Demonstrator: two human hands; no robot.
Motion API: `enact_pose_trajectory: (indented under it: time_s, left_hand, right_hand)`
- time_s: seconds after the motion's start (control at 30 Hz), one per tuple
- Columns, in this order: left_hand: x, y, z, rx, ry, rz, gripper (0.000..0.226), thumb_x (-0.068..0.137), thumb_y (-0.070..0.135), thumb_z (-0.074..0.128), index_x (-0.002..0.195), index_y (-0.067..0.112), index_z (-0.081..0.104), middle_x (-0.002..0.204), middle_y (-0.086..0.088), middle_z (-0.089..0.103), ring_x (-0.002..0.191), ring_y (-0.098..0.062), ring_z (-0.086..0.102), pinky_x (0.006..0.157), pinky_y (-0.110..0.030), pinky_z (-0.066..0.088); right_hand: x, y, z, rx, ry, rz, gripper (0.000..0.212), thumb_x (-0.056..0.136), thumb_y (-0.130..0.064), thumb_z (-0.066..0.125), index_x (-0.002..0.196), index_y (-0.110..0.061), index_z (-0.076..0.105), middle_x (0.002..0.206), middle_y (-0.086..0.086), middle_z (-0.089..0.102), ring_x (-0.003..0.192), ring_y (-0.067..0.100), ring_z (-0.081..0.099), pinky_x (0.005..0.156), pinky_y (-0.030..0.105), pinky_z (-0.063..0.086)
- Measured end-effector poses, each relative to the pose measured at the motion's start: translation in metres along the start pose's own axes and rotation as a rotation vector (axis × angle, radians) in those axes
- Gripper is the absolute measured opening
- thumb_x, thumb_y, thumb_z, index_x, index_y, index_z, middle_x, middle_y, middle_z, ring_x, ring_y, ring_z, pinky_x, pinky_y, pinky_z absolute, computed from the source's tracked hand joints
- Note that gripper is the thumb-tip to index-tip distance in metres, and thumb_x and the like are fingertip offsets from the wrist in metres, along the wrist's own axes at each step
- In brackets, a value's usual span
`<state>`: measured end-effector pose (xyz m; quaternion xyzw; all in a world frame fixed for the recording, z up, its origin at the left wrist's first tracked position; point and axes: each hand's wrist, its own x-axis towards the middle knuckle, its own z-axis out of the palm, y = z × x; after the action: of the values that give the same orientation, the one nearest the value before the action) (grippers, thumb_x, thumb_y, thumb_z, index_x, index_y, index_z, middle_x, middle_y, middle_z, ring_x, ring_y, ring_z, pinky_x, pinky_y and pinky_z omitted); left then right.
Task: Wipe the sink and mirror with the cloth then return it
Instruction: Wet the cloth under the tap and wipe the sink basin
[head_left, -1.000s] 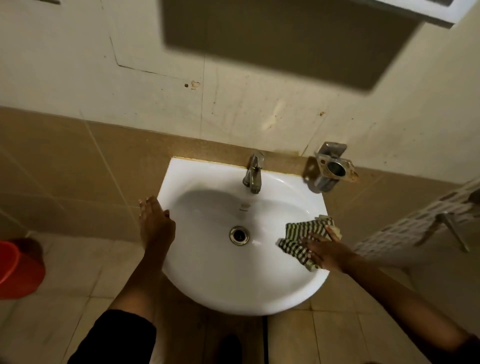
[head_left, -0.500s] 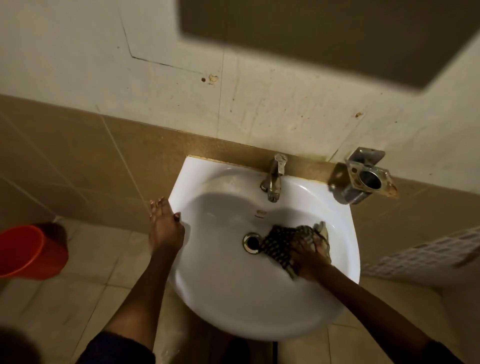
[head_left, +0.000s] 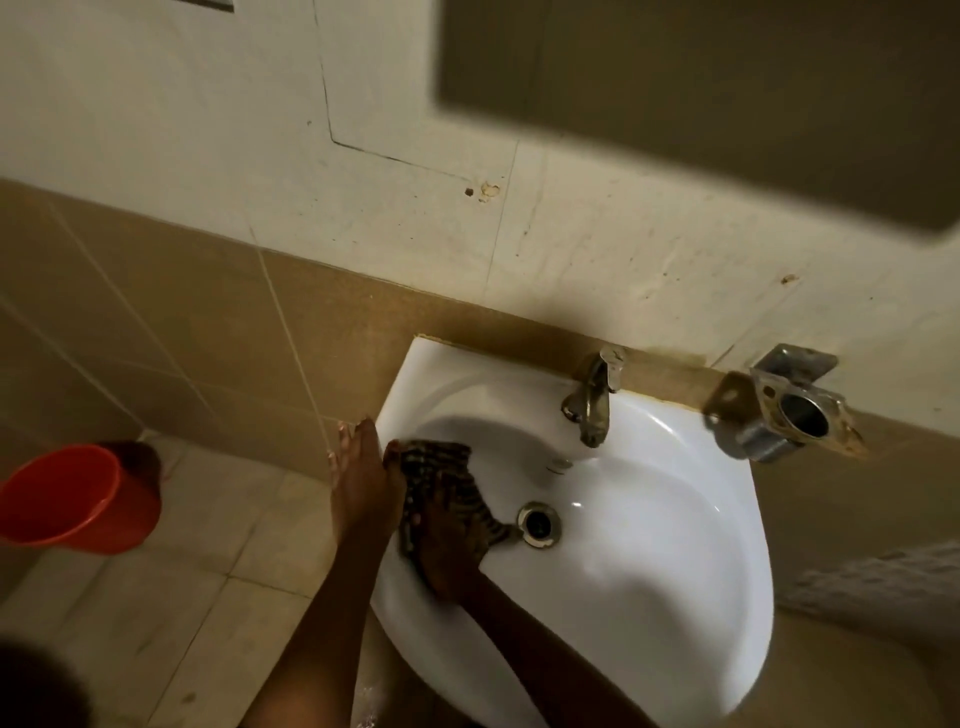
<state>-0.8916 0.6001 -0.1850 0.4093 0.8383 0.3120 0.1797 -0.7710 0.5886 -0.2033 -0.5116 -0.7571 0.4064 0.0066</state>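
Note:
A white wall-hung sink (head_left: 649, 571) fills the lower right of the head view. My right hand (head_left: 444, 540) presses a dark striped cloth (head_left: 441, 467) flat against the bowl's left inner wall, just left of the metal drain (head_left: 538, 524). Resting on the sink's left rim is my left hand (head_left: 363, 480), fingers spread and holding nothing. The dark underside of the mirror or cabinet (head_left: 701, 88) hangs at the upper right, blurred.
A metal tap (head_left: 592, 397) stands at the back of the sink. A metal wall holder (head_left: 792, 410) sticks out to its right. An orange bucket (head_left: 78, 499) stands on the tiled floor at the left. Brown tiles line the wall below the plaster.
My right hand has swept the cloth across the bowl from the right rim, past the drain, to the left wall. The view has shifted left. My left hand stays on the rim.

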Motion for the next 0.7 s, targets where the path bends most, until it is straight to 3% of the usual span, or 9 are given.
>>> enact_pose_trajectory:
  time_s: [0.07,0.17,0.23,0.3,0.43,0.53,0.6,0.67,0.7]
  left_hand:
    - [-0.004,-0.001,0.001,-0.016,0.002,-0.009,0.057,0.098,0.035,0.033,0.146,0.005,0.023,0.155,-0.016,0.025,0.147,-0.026,0.010,0.121,-0.044,0.010]
    - [-0.003,0.000,0.002,-0.035,0.006,-0.007,0.060,0.097,0.038,0.034,0.146,0.007,0.022,0.156,-0.015,0.024,0.148,-0.024,0.008,0.121,-0.042,0.011]
    - [-0.001,0.001,0.001,-0.038,0.002,-0.015,0.061,0.096,0.038,0.035,0.146,0.006,0.022,0.156,-0.015,0.024,0.148,-0.025,0.010,0.120,-0.041,0.011]
    - [-0.003,0.001,-0.001,-0.030,0.006,-0.012,0.061,0.096,0.038,0.037,0.146,0.005,0.024,0.155,-0.017,0.026,0.147,-0.027,0.013,0.119,-0.042,0.014]
    - [-0.006,0.004,-0.004,-0.055,-0.005,-0.007,0.060,0.096,0.036,0.038,0.145,0.003,0.025,0.153,-0.021,0.028,0.145,-0.032,0.017,0.117,-0.048,0.019]
    - [-0.006,0.007,-0.004,-0.076,-0.001,-0.006,0.059,0.096,0.035,0.039,0.143,0.002,0.027,0.151,-0.022,0.031,0.145,-0.034,0.018,0.117,-0.050,0.022]
    - [-0.007,0.007,-0.005,-0.067,0.003,-0.018,0.059,0.095,0.037,0.040,0.143,0.003,0.029,0.150,-0.022,0.033,0.144,-0.035,0.020,0.116,-0.052,0.024]
    - [-0.007,0.007,-0.005,-0.058,0.003,-0.024,0.060,0.095,0.040,0.041,0.142,0.005,0.030,0.149,-0.022,0.035,0.143,-0.036,0.023,0.114,-0.055,0.027]
    - [-0.007,0.007,-0.006,-0.055,0.002,-0.025,0.060,0.094,0.040,0.041,0.142,0.005,0.030,0.149,-0.022,0.035,0.143,-0.037,0.023,0.113,-0.056,0.027]
  right_hand:
    - [0.032,0.015,0.004,0.029,0.201,0.109,0.096,0.079,-0.073,-0.011,0.144,-0.013,0.026,0.151,0.013,0.029,0.139,0.033,0.028,0.113,0.061,0.017]
    - [0.050,0.017,0.006,0.001,0.196,0.259,0.067,0.092,-0.049,0.009,0.133,-0.012,0.048,0.136,0.018,0.052,0.123,0.040,0.050,0.097,0.071,0.033]
    - [0.050,0.013,0.007,-0.060,0.231,0.279,0.067,0.088,-0.048,0.018,0.142,-0.012,0.033,0.149,0.017,0.035,0.136,0.039,0.034,0.103,0.071,0.022]
    - [0.049,0.013,0.007,-0.030,0.150,0.221,0.080,0.080,-0.056,0.012,0.148,-0.014,0.010,0.158,0.011,0.006,0.145,0.033,0.006,0.113,0.065,0.006]
    - [-0.015,0.012,-0.013,-0.005,-0.210,-0.040,0.072,0.091,-0.057,0.029,0.145,-0.010,0.022,0.156,0.017,0.012,0.143,0.036,0.011,0.117,0.054,0.009]
    - [-0.082,0.062,-0.041,0.004,-0.436,-0.118,0.106,0.046,-0.079,0.005,0.137,-0.037,0.039,0.152,0.019,0.026,0.140,0.024,0.022,0.116,0.046,0.015]
    - [-0.111,0.083,-0.074,0.383,-0.490,0.051,0.081,0.064,-0.081,0.025,0.130,-0.039,0.047,0.142,0.025,0.041,0.130,0.032,0.042,0.111,0.048,0.031]
    - [-0.115,0.110,-0.112,0.256,-0.258,0.090,0.036,0.094,-0.036,0.048,0.106,-0.002,0.054,0.111,0.031,0.059,0.096,0.034,0.065,0.090,0.043,0.053]
    - [-0.107,0.141,-0.128,0.170,-0.149,0.117,0.017,0.094,-0.019,0.053,0.100,-0.003,0.054,0.099,0.026,0.063,0.086,0.028,0.067,0.087,0.041,0.055]
